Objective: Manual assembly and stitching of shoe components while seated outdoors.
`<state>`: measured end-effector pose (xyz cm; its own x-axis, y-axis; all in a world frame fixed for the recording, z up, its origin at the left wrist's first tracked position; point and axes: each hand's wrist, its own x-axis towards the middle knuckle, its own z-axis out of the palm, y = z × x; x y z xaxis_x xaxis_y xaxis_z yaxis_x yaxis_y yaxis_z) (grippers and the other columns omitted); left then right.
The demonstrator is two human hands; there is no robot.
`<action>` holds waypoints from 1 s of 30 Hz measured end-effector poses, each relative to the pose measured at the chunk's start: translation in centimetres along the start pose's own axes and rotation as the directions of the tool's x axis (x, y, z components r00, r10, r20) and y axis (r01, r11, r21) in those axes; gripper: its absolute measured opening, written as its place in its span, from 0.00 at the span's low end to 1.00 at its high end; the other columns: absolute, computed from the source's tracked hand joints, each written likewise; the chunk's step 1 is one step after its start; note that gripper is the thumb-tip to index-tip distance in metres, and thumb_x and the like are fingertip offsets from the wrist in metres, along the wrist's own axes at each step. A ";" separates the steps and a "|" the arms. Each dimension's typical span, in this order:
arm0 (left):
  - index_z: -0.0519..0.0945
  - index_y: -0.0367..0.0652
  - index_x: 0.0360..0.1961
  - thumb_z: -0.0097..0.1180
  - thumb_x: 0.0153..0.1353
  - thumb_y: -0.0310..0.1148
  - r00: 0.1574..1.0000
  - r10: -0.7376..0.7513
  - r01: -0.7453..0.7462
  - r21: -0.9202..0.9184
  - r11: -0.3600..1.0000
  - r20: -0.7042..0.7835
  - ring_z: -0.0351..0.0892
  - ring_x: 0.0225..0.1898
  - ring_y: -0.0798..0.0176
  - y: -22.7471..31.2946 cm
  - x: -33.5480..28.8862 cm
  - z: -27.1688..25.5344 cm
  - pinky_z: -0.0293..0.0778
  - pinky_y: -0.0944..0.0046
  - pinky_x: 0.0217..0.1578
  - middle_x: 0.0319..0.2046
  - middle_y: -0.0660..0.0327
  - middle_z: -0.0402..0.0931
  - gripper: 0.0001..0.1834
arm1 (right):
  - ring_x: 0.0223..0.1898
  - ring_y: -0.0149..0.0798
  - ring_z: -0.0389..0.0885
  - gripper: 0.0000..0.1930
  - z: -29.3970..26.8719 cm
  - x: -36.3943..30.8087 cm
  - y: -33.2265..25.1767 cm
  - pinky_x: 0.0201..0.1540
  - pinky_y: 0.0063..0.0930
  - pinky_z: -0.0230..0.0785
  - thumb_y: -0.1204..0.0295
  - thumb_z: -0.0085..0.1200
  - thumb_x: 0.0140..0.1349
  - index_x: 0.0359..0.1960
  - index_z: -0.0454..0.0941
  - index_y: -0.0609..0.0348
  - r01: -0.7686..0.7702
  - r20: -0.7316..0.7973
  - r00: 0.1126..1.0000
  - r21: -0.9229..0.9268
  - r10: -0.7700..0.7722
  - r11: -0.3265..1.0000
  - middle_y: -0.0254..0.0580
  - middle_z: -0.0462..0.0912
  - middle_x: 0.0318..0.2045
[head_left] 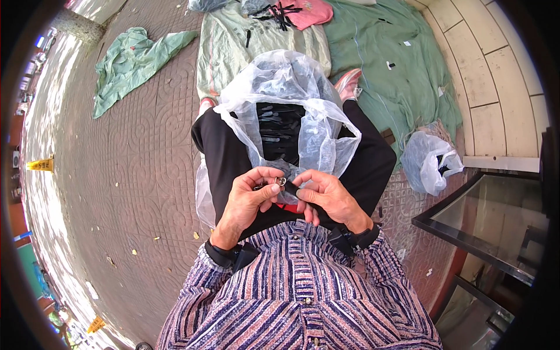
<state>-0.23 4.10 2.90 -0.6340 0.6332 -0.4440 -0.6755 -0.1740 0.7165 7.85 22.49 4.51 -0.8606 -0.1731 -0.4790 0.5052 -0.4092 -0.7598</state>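
Observation:
Just in front of my lap both hands meet, fingers closed. My left hand [248,198] pinches a small metal buckle [281,181] between thumb and fingers. A short black strap [291,188] runs from the buckle into my right hand [329,195], which grips it with thumb and forefinger. More small dark pieces show among my left fingers, too small to name. Beyond my hands, between my knees, a clear plastic bag [233,125] stands with its mouth wide. Inside it lie many black strips [281,123].
A pale woven sack [221,52] and green cloth [396,76] cover the ground ahead. A pink bag [312,13] with black straps lies at the far end. To the right are a smaller plastic bag [426,166] and a black-framed glass panel [490,204]. Another green cloth [131,64] lies left.

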 end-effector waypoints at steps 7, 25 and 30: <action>0.76 0.34 0.38 0.58 0.53 0.24 0.995 -0.055 0.048 0.077 0.996 0.086 0.67 0.18 0.78 0.0 -0.3 0.4 0.57 0.81 0.14 0.25 0.64 0.74 0.11 | 0.12 0.26 0.72 0.10 -0.3 -0.1 0.4 0.09 0.14 0.60 0.73 0.50 0.60 0.40 0.69 0.67 -0.027 0.029 0.999 0.009 0.027 1.000 0.41 0.76 0.19; 0.77 0.39 0.32 0.61 0.49 0.22 0.999 0.032 -0.032 0.293 0.956 0.004 0.62 0.15 0.83 0.1 -1.7 1.5 0.55 0.80 0.13 0.19 0.69 0.74 0.09 | 0.21 0.22 0.68 0.07 1.3 0.1 0.4 0.24 0.17 0.60 0.72 0.50 0.57 0.28 0.74 0.64 0.076 -0.037 0.995 -0.250 -0.088 0.965 0.29 0.72 0.19; 0.76 0.37 0.32 0.60 0.49 0.21 0.975 0.203 -0.161 0.336 0.928 -0.094 0.65 0.17 0.80 -0.8 -1.0 1.8 0.59 0.79 0.16 0.21 0.67 0.75 0.08 | 0.29 0.39 0.72 0.10 3.0 0.5 -0.3 0.31 0.31 0.65 0.74 0.56 0.51 0.33 0.71 0.63 0.250 0.057 0.547 -0.963 -0.835 0.097 0.43 0.74 0.27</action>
<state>1.67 4.96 3.77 -0.7904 0.5111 -0.3378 -0.3982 -0.0096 0.9172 7.08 19.85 5.76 -0.8963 0.1956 0.3979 -0.1038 0.7799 -0.6172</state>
